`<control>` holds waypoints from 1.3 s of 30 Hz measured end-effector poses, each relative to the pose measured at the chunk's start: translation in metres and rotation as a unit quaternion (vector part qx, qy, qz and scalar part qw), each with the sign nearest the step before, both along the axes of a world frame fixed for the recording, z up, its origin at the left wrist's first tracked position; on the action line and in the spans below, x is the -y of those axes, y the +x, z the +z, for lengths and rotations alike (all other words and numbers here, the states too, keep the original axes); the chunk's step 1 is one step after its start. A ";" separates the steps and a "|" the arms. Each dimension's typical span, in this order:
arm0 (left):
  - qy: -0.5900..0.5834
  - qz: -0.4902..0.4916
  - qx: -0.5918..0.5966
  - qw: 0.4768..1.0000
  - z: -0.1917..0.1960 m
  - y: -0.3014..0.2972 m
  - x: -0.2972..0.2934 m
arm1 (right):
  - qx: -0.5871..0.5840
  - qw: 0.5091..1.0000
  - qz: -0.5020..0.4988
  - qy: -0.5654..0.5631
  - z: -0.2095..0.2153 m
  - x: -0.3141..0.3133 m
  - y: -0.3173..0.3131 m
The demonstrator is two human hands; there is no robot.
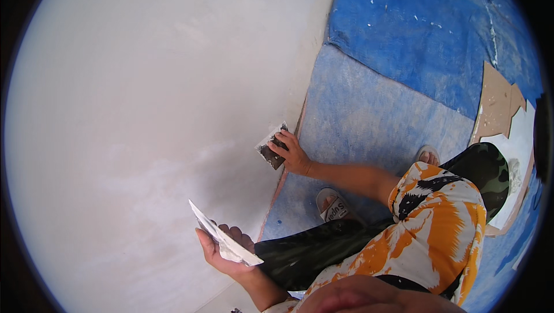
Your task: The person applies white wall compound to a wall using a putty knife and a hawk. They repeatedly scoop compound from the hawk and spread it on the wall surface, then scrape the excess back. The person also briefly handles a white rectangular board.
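My right hand [294, 156] is closed on a putty trowel [273, 150], a dark rectangular plate with white-smeared edges. Its fingers press over the plate, which lies against the low part of the pale wall [144, 99], close to where wall and floor meet. Nearer to me, my left hand [222, 253] grips a broad putty knife [202, 216], seen almost edge-on and tilted. A lump of white putty [231, 248] clings along it. This knife is held apart from the wall, and its handle is hidden by my fingers.
Blue sheeting [398, 41] covers the floor, with an overlapping edge beyond my feet. My sandalled feet [334, 206] stand near the wall base. Torn brown cardboard [495, 102] and a white sheet [519, 157] lie on the right.
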State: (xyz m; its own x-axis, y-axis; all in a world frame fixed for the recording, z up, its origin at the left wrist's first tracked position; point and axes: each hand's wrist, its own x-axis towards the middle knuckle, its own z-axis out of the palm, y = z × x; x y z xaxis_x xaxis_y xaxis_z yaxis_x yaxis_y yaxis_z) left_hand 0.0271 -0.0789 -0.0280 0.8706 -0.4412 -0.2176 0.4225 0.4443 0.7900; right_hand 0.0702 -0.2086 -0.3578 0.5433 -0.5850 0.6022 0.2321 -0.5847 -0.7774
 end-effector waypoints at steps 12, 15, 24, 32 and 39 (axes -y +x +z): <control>0.025 0.032 0.021 0.999 0.001 -0.001 -0.021 | -0.008 0.922 -0.229 0.312 0.057 0.439 0.058; -0.025 0.080 -0.024 0.996 0.000 -0.001 -0.022 | 0.028 0.971 -0.172 0.162 0.072 0.400 0.059; -0.036 0.025 -0.021 0.999 -0.001 0.003 -0.011 | 0.056 0.991 -0.081 -0.091 0.067 0.063 0.038; 0.003 0.101 -0.111 0.989 -0.010 0.013 0.017 | 0.018 0.980 0.178 0.087 0.070 0.051 -0.032; 0.078 0.046 -0.204 0.975 -0.052 0.042 0.041 | 0.193 0.879 0.436 0.004 0.178 0.107 -0.071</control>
